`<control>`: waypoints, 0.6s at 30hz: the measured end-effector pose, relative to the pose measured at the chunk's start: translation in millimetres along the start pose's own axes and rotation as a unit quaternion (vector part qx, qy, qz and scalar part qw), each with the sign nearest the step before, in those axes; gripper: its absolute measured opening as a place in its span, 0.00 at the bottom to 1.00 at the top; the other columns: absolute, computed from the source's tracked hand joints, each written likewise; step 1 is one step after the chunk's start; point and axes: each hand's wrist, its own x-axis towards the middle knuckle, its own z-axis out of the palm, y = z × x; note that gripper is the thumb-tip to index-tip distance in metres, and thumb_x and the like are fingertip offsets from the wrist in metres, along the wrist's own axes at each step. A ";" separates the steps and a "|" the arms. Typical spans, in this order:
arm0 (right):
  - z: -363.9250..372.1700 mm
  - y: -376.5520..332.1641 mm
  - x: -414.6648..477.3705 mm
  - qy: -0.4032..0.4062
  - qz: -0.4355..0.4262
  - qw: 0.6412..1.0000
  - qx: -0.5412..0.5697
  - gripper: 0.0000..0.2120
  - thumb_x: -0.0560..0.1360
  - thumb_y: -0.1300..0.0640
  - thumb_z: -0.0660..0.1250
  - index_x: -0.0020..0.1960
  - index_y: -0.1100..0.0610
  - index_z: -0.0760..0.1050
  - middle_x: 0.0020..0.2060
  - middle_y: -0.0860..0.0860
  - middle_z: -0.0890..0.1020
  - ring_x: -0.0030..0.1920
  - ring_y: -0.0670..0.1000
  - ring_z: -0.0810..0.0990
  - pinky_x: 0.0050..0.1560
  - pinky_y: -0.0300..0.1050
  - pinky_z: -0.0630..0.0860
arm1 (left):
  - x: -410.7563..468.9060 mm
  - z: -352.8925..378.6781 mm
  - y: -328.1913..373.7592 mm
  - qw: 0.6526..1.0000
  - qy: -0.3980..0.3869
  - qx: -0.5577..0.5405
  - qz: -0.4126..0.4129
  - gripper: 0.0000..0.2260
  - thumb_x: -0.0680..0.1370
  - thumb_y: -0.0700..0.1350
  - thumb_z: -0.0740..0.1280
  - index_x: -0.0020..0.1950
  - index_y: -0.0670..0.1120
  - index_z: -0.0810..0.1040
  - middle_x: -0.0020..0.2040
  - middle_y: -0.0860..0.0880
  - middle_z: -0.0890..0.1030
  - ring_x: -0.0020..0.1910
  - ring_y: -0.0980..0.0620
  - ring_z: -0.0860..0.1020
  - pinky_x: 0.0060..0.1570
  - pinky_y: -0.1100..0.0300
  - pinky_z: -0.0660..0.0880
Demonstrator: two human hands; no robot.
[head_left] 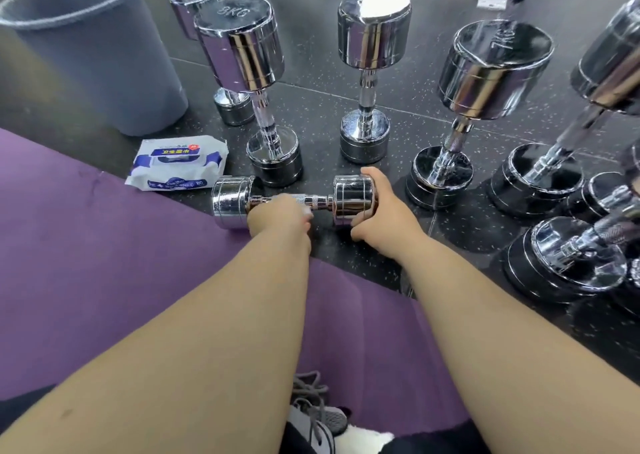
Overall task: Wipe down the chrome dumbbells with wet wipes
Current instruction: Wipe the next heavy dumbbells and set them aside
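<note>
One small chrome dumbbell is being worked on. It lies on its side on the dark speckled rubber floor, directly in front of the person, with its left head at the edge of the purple mat. The left hand is curled over the knurled handle. A sliver of white at its fingertips may be a wipe, but too little shows to be sure. The right hand cups the right head, fingers wrapped over the end face and thumb underneath, apparently steadying the weight. I judge the handle of this one piece to be the step in progress. How many pieces are finished cannot be read, since the shine gives no sign of which metal has been wiped. Several taller chrome dumbbells stand on end behind it. One is stamped 8KG on its flat top, a slimmer one stands in the middle, and a broader, heavier-looking one stands to the right. More crowd the right edge, some with black-rimmed bases. Any of these may be left to do. All are mirror-bright cylinders joined by narrow ribbed or cross-hatched bars, which would be slick on the heads and grippy on the handles. A crinkled white-and-blue soft pack of wet wipes lies just left of the small dumbbell where mat meets floor. A grey plastic bin with a rolled rim stands behind the pack, and its inside is out of sight.
</note>
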 end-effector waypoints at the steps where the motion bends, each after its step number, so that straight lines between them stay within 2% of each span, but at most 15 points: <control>1: -0.7 1.4 0.0 -0.002 -0.001 1.000 0.008 0.45 0.69 0.65 0.68 0.74 0.33 0.52 0.47 0.50 0.82 0.40 0.50 0.80 0.39 0.41 0.76 | 0.4 2.7 2.8 0.993 0.019 0.085 0.075 0.13 0.80 0.41 0.61 0.64 0.41 0.74 0.53 0.43 0.79 0.48 0.44 0.79 0.51 0.57 0.77; 2: -0.6 3.1 -0.3 -0.010 0.002 1.000 0.019 0.48 0.68 0.66 0.69 0.75 0.33 0.51 0.50 0.46 0.81 0.44 0.49 0.80 0.40 0.39 0.75 | -3.8 3.4 11.6 0.987 0.015 0.073 0.140 0.10 0.80 0.41 0.62 0.59 0.42 0.76 0.52 0.43 0.79 0.52 0.42 0.78 0.54 0.55 0.74; 3: -1.2 5.2 -0.2 -0.017 0.012 0.999 0.041 0.49 0.67 0.67 0.71 0.76 0.35 0.52 0.53 0.44 0.79 0.48 0.49 0.80 0.41 0.38 0.74 | -8.8 8.1 22.5 0.979 -0.010 0.117 0.169 0.08 0.80 0.42 0.62 0.56 0.44 0.78 0.51 0.45 0.79 0.52 0.43 0.77 0.53 0.56 0.73; 5: -4.1 12.1 0.1 -0.018 0.055 0.993 0.100 0.46 0.65 0.68 0.73 0.76 0.42 0.59 0.56 0.46 0.80 0.50 0.49 0.80 0.43 0.39 0.75 | -2.5 12.6 30.6 0.934 -0.061 0.265 0.231 0.09 0.80 0.41 0.62 0.57 0.44 0.79 0.52 0.47 0.80 0.51 0.45 0.78 0.49 0.56 0.73; 6: -6.1 14.8 0.4 -0.023 0.086 0.987 0.136 0.41 0.66 0.68 0.72 0.74 0.47 0.65 0.53 0.50 0.82 0.48 0.50 0.81 0.43 0.42 0.78 | -7.5 13.7 34.4 0.913 -0.088 0.330 0.225 0.10 0.79 0.39 0.61 0.57 0.42 0.79 0.54 0.46 0.81 0.53 0.44 0.78 0.50 0.54 0.75; 7: -10.9 15.1 -1.2 -0.038 0.127 0.975 0.180 0.32 0.68 0.68 0.71 0.70 0.53 0.70 0.47 0.54 0.83 0.42 0.51 0.81 0.42 0.44 0.80 | -2.4 15.7 30.1 0.871 -0.089 0.429 0.220 0.11 0.78 0.37 0.61 0.57 0.41 0.79 0.54 0.45 0.81 0.54 0.43 0.79 0.52 0.53 0.76; 8: -16.3 13.6 -3.5 -0.068 0.171 0.957 0.225 0.23 0.71 0.67 0.69 0.65 0.57 0.72 0.41 0.57 0.83 0.36 0.52 0.80 0.39 0.44 0.80 | -1.9 19.2 24.7 0.853 -0.104 0.466 0.212 0.10 0.78 0.37 0.61 0.56 0.39 0.79 0.54 0.43 0.82 0.55 0.42 0.79 0.54 0.51 0.76; 9: -21.9 11.8 -5.3 -0.108 0.212 0.935 0.262 0.15 0.74 0.64 0.65 0.61 0.59 0.72 0.38 0.60 0.83 0.33 0.52 0.81 0.36 0.42 0.81 | 5.1 25.2 23.0 0.857 -0.138 0.457 0.196 0.10 0.78 0.38 0.60 0.55 0.37 0.79 0.53 0.41 0.82 0.54 0.41 0.80 0.56 0.49 0.77; 10: -25.6 9.0 -6.9 -0.145 0.246 0.910 0.300 0.12 0.77 0.60 0.62 0.60 0.58 0.72 0.39 0.63 0.83 0.32 0.54 0.82 0.34 0.43 0.82 | 6.0 29.5 21.0 0.879 -0.151 0.410 0.192 0.13 0.78 0.41 0.58 0.55 0.35 0.78 0.53 0.39 0.82 0.54 0.40 0.80 0.57 0.46 0.77; 11: -28.8 7.0 -7.2 -0.165 0.265 0.885 0.346 0.12 0.78 0.57 0.60 0.60 0.57 0.70 0.41 0.65 0.83 0.34 0.57 0.84 0.33 0.44 0.82 | 7.6 33.0 18.1 0.882 -0.135 0.404 0.201 0.16 0.79 0.44 0.57 0.56 0.34 0.77 0.54 0.37 0.82 0.54 0.38 0.81 0.57 0.43 0.77; 13: -26.7 5.6 -3.2 -0.166 0.269 0.840 0.441 0.12 0.80 0.53 0.55 0.59 0.57 0.71 0.45 0.68 0.82 0.39 0.62 0.84 0.35 0.48 0.83 | 5.1 40.4 21.0 0.879 -0.165 0.409 0.182 0.18 0.80 0.45 0.54 0.58 0.34 0.77 0.55 0.36 0.82 0.54 0.37 0.81 0.56 0.41 0.78; 16: -5.0 2.4 0.9 -0.144 0.258 0.794 0.532 0.17 0.83 0.46 0.54 0.58 0.57 0.74 0.53 0.68 0.80 0.49 0.67 0.82 0.46 0.57 0.82 | -3.8 42.4 23.1 0.840 -0.202 0.478 0.158 0.19 0.83 0.45 0.51 0.57 0.36 0.77 0.53 0.35 0.80 0.49 0.35 0.82 0.51 0.41 0.80; 18: 11.9 2.0 4.1 -0.131 0.249 0.780 0.559 0.25 0.82 0.40 0.53 0.63 0.58 0.76 0.55 0.64 0.81 0.52 0.67 0.82 0.50 0.59 0.81 | -3.5 42.8 19.8 0.797 -0.197 0.545 0.170 0.26 0.83 0.54 0.48 0.55 0.37 0.78 0.50 0.36 0.81 0.45 0.37 0.83 0.52 0.45 0.80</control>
